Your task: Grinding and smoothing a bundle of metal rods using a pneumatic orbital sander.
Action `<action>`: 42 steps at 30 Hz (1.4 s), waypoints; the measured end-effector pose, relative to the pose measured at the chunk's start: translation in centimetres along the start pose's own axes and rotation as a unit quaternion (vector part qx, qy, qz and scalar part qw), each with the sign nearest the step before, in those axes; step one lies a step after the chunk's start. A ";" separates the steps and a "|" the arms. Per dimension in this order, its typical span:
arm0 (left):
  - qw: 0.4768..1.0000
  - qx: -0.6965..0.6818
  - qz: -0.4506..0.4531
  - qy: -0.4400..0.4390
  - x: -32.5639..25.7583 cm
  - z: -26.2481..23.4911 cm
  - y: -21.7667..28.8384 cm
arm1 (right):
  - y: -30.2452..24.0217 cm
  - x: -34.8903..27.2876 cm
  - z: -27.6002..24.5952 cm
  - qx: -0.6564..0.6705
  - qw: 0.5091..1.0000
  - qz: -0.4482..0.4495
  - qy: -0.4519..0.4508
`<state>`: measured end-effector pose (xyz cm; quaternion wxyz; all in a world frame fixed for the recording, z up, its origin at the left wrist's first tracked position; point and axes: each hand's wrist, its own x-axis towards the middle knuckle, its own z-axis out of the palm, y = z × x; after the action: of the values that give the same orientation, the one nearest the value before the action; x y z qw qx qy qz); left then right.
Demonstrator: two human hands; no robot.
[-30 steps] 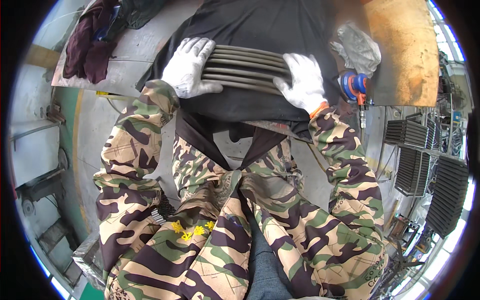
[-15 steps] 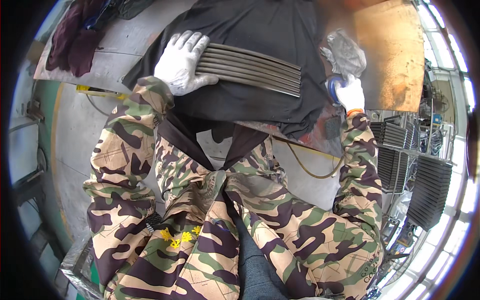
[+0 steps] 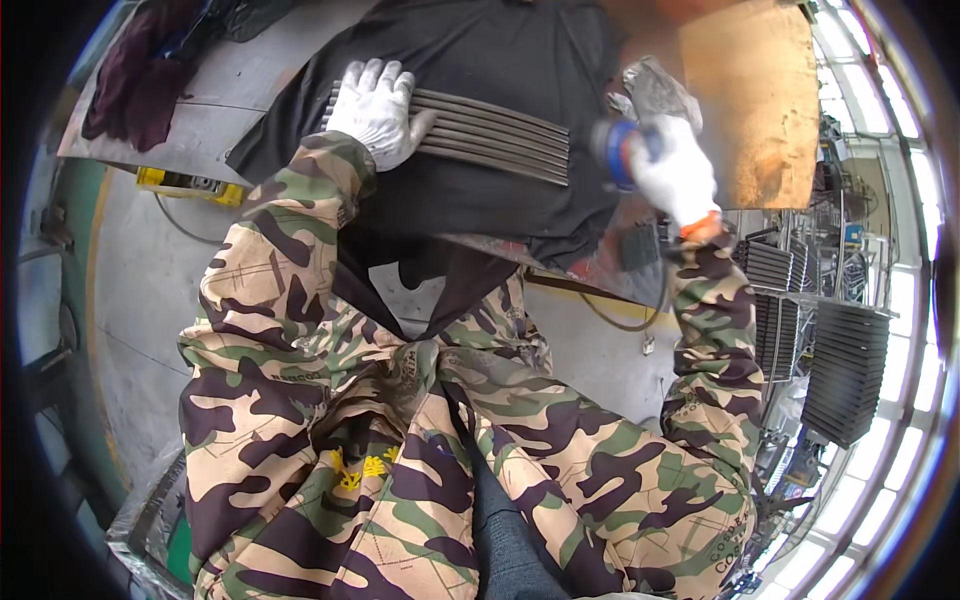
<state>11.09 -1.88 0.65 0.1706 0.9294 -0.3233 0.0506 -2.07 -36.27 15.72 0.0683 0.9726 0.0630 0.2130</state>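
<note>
A row of several slim grey metal rods (image 3: 495, 138) lies side by side on a black cloth (image 3: 470, 50). My left hand (image 3: 375, 112), in a white glove, rests flat across them near their left ends, fingers stretched out. Some rod ends show just past that hand. To the right of the rods, my right hand (image 3: 680, 175), also gloved in white, is closed on a blue round object (image 3: 620, 158). Motion blurs that object, so its kind does not show. It is apart from the rods, over the cloth's right side.
Crumpled grey sheeting (image 3: 662, 90) lies beyond my right hand, beside a brown board (image 3: 750, 90). Dark clothing (image 3: 140, 95) is at the far left. A yellow item (image 3: 190, 187) shows below the table edge. Racks of dark slatted parts (image 3: 845, 375) stand at the right; a hose (image 3: 612, 320) hangs below the table.
My right hand has moved up and left with the blue object, toward the rods. My left hand has shifted right along the rods, uncovering their left ends. The whole view has drifted slightly.
</note>
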 end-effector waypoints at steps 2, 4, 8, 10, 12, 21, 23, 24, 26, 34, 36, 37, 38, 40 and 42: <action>1.000 0.012 0.002 0.020 1.3 2.4 1.7 | -3.0 0.0 1.3 0.015 0.995 0.029 -0.094; 0.997 0.060 -0.035 0.036 0.1 2.5 0.2 | -6.0 1.4 3.5 0.038 0.986 0.011 -0.161; 0.996 0.008 -0.007 0.086 1.8 3.2 2.2 | -5.3 1.5 4.3 -0.024 0.972 -0.006 -0.235; 0.997 0.044 -0.026 0.058 1.5 2.3 1.8 | -5.5 3.0 5.2 -0.001 0.974 0.018 -0.227; 0.997 0.046 -0.038 0.045 1.9 1.9 1.4 | -5.3 4.0 6.5 -0.006 0.980 0.001 -0.197; 0.997 0.055 -0.018 0.042 2.0 1.2 4.4 | -4.2 3.8 6.4 0.011 0.977 0.047 -0.207; 0.998 0.058 -0.026 0.008 1.8 0.8 5.2 | -4.8 2.5 5.3 0.004 0.978 0.005 -0.208; 0.998 0.059 -0.024 0.008 2.1 0.7 5.3 | -4.7 2.0 5.2 0.019 0.980 -0.010 -0.198; 0.997 0.070 -0.022 0.025 2.3 0.8 6.0 | -4.2 2.6 4.8 0.011 0.977 0.024 -0.213; 0.998 0.003 -0.020 0.059 3.1 1.5 4.9 | -5.2 2.6 4.7 0.016 0.979 -0.027 -0.202; 0.999 -0.004 -0.021 0.030 3.3 0.4 5.1 | -4.7 4.0 5.2 0.003 0.969 0.025 -0.244; 0.998 0.015 -0.020 0.057 3.1 0.7 4.7 | -4.8 5.1 5.8 -0.001 0.971 0.042 -0.237; 0.998 0.020 -0.017 0.059 3.0 0.9 4.1 | -5.1 6.3 6.4 -0.001 0.972 0.024 -0.234; 0.999 0.020 -0.025 0.039 2.6 1.0 3.1 | -7.2 6.5 5.1 -0.003 0.985 -0.007 -0.171; 0.998 0.028 -0.021 0.048 2.6 0.7 3.0 | -6.8 4.6 5.4 -0.014 0.974 -0.028 -0.223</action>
<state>11.27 -5.86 1.34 0.1609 0.9369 -0.2934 0.1009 3.68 -29.47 11.67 0.1001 0.9924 0.0701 -0.0105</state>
